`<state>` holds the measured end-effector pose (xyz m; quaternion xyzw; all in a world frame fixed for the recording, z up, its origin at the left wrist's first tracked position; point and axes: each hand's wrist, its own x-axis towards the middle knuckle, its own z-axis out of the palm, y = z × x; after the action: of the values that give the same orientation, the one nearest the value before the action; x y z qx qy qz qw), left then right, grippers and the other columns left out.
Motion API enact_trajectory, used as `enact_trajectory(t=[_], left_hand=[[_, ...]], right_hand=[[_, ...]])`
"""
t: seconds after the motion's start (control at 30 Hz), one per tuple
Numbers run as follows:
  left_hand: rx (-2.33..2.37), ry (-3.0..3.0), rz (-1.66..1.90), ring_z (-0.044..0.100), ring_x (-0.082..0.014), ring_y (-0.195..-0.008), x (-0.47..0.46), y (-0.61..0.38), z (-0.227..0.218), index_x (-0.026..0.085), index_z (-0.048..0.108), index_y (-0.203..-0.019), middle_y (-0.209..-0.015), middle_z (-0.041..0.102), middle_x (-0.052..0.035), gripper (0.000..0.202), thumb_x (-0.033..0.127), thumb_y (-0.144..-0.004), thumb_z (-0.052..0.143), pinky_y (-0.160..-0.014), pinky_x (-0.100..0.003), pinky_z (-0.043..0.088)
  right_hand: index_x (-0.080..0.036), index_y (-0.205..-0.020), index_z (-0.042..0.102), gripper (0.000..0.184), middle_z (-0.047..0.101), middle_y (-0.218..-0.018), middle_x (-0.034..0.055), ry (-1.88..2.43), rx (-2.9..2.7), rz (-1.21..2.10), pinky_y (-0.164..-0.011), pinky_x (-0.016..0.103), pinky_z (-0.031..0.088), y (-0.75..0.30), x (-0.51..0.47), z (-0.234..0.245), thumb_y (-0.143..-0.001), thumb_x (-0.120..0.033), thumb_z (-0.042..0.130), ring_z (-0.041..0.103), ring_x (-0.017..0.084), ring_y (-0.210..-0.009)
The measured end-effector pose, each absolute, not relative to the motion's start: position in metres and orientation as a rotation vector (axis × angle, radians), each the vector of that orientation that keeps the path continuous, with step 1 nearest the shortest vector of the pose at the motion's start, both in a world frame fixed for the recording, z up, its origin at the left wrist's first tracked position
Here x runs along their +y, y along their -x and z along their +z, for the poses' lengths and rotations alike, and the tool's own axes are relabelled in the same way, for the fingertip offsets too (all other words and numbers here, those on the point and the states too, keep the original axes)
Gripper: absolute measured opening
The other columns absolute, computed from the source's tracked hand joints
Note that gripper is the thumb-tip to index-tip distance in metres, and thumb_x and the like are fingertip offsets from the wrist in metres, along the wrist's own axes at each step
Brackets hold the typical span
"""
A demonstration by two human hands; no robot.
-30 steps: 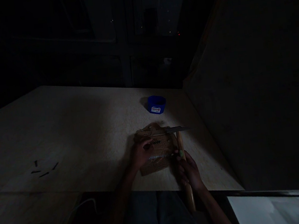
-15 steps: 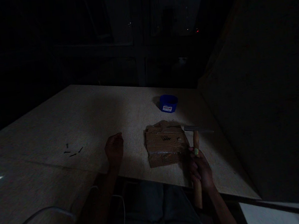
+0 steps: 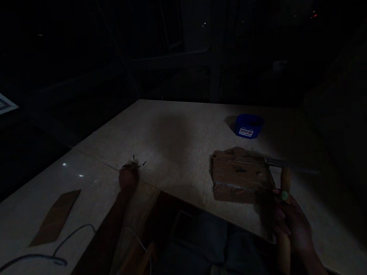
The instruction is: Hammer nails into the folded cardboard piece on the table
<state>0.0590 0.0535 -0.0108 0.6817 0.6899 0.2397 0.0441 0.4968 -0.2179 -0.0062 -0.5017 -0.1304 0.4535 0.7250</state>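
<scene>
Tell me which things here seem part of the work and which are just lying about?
Seemingly part of the work:
- hammer, in the right hand
- small dark fasteners, by the left hand
- cardboard block

Probably just lying about:
- blue container
- flat brown piece
- cable

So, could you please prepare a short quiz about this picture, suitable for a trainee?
1. Which hand holds the wooden-handled hammer?
2. True or false: the blue container stands apart from the cardboard block.
3. Which of these is nearest to the left hand? A) blue container, B) small dark fasteners, C) cardboard block

Key: 1. the right hand; 2. true; 3. B
</scene>
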Motion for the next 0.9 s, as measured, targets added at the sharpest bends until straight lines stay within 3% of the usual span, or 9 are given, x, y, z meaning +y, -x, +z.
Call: enact_trajectory(t=[0.17,0.3,0.43,0.57,0.67,0.8,0.9], left_hand=[[2.146,-2.171,0.58,0.062,-0.0269,-0.1,0.058,-0.057,-0.01,0.015,0.072,-0.089,-0.103,0.069,-0.0153,0.029,0.019,-0.084,0.044,-0.096,-0.04,0.047],[2.119,-2.145,0.608,0.063,-0.0273,-0.092,0.058,-0.063,-0.008,0.015,0.067,-0.083,-0.096,0.068,-0.0149,0.021,0.017,-0.082,0.045,-0.087,-0.038,0.049],[1.896,-2.016,0.951,0.062,-0.0221,-0.084,0.052,-0.093,-0.009,0.017,0.062,-0.093,-0.091,0.068,-0.0076,0.019,0.024,-0.082,0.048,-0.078,-0.033,0.05],[1.495,-1.853,1.203,0.061,-0.018,-0.078,0.041,-0.155,-0.005,0.019,0.064,-0.106,-0.079,0.065,-0.0018,0.033,0.039,-0.082,0.053,-0.076,-0.03,0.05],[1.236,-1.782,1.123,0.064,-0.0186,-0.083,0.024,-0.212,0.003,0.019,0.069,-0.097,-0.09,0.071,-0.0056,0.033,0.046,-0.081,0.059,-0.074,-0.03,0.05],[0.978,-1.591,0.964,0.061,-0.0146,-0.063,-0.003,-0.28,0.012,0.017,0.069,-0.098,-0.079,0.071,-0.0049,0.039,0.05,-0.076,0.068,-0.055,-0.025,0.047],[0.887,-1.497,0.937,0.064,-0.014,-0.062,-0.018,-0.319,0.01,0.016,0.067,-0.094,-0.085,0.073,-0.0051,0.04,0.05,-0.074,0.072,-0.057,-0.025,0.051]], right_hand=[[-0.024,-0.106,0.062,0.039,0.039,-0.048,-0.0128,1.097,-0.31,0.999,-0.023,0.012,0.029,-0.501,-0.218,-0.012,-0.075,-0.039,0.08,0.023,0.002,-0.027],[-0.023,-0.105,0.061,0.038,0.037,-0.045,-0.0141,1.076,-0.322,1.0,-0.024,0.012,0.029,-0.5,-0.216,-0.012,-0.076,-0.039,0.079,0.022,0.002,-0.027],[-0.023,-0.106,0.059,0.041,0.037,-0.044,-0.0149,1.085,-0.318,0.982,-0.024,0.012,0.028,-0.499,-0.214,-0.013,-0.076,-0.04,0.08,0.021,0.002,-0.027],[-0.023,-0.106,0.058,0.039,0.036,-0.042,-0.0156,1.072,-0.325,0.989,-0.023,0.013,0.028,-0.499,-0.213,-0.014,-0.078,-0.042,0.077,0.019,0.003,-0.026],[-0.024,-0.107,0.058,0.036,0.038,-0.044,-0.0153,1.025,-0.335,0.988,-0.023,0.013,0.029,-0.499,-0.212,-0.014,-0.08,-0.039,0.076,0.02,0.002,-0.026],[-0.023,-0.106,0.058,0.034,0.039,-0.045,-0.0152,0.987,-0.297,0.998,-0.024,0.012,0.028,-0.499,-0.211,-0.018,-0.08,-0.037,0.076,0.02,0.002,-0.027],[-0.023,-0.108,0.057,0.036,0.039,-0.044,-0.0154,0.97,-0.272,0.998,-0.023,0.012,0.027,-0.5,-0.21,-0.021,-0.079,-0.037,0.076,0.02,0.002,-0.026]])
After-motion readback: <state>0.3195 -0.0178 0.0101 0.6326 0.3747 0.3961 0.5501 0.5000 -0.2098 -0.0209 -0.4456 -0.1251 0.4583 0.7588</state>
